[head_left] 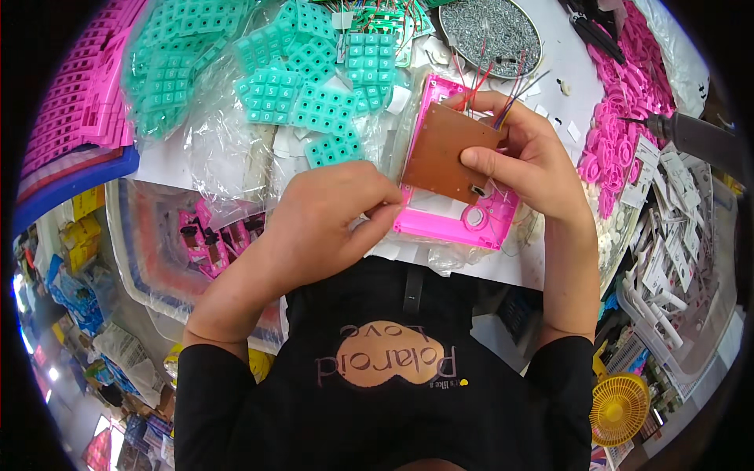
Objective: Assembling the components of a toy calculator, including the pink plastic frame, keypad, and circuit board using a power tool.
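My right hand (538,161) grips a brown circuit board (449,151) by its right side, thumb on the flat face and fingers behind. Red and dark wires rise from the board's far edge, and a small black part sits at its near right corner. Beneath the board lies a pink plastic casing (449,231) with a round ring at its near right; the board covers much of it. At the casing's left edge is my left hand (334,216), thumb and fingertips pinched together. Whatever they hold, if anything, is hidden.
Teal rubber keypads (271,96) pile up at the far left over clear plastic bags. A round dish of small screws (499,35) stands at the back. Pink parts (609,157) and a black tool (699,141) are at right. Tubs (126,251) flank the table.
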Action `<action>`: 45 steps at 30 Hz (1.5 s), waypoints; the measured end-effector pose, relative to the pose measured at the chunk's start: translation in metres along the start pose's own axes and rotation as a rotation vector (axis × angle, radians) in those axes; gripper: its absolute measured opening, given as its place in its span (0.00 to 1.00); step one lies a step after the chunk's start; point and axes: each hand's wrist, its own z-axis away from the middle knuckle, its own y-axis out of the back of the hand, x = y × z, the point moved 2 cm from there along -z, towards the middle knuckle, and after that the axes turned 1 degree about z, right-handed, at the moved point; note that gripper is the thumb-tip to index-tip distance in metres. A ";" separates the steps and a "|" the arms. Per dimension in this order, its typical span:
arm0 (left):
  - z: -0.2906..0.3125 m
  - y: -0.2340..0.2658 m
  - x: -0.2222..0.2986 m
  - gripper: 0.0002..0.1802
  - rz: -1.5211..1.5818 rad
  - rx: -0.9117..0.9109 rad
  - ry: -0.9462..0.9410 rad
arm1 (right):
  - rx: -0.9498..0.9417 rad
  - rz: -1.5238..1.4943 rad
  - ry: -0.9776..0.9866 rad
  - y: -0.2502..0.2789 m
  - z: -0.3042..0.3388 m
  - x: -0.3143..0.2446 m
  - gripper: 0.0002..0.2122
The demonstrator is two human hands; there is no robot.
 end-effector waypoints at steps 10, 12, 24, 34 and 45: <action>-0.016 0.002 -0.007 0.05 -0.256 -0.091 -0.108 | -0.015 0.171 -0.043 -0.004 -0.009 -0.002 0.21; -0.013 -0.001 -0.006 0.05 -0.214 -0.107 -0.046 | -0.001 0.236 -0.056 -0.003 -0.008 -0.003 0.21; -0.015 -0.005 -0.002 0.05 -0.152 -0.093 0.038 | 0.103 0.596 0.019 -0.008 -0.006 -0.008 0.24; -0.044 0.005 -0.005 0.04 -0.186 -0.017 -0.047 | 0.093 0.639 0.035 -0.008 -0.007 -0.011 0.24; -0.054 -0.002 -0.022 0.06 -0.392 -0.040 -0.368 | 0.176 0.626 -0.042 -0.012 -0.002 -0.017 0.23</action>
